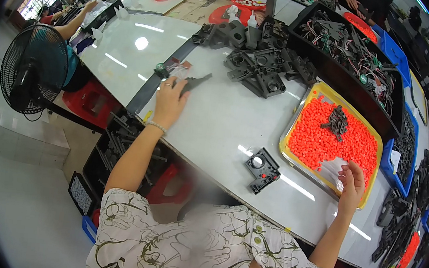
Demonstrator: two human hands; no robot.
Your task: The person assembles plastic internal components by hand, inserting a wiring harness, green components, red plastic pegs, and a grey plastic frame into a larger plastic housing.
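The left hand (170,100) sits at a dark part (198,82), the right hand (351,187), loosely curled, over the tray (373,177) of red bits (306,130); I can't tell if either grips. The housing (269,170) lies near the surface's (210,128) edge; a careless sweep could drop it.

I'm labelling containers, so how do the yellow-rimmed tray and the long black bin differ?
Colour: the tray has a yellow rim; the bin is black.
Depth: the tray is shallow, while the bin has taller walls.
Contents: the tray holds small red-orange pieces with a dark cluster on top; the bin holds dark parts with wires.
Shared: both are open-topped.
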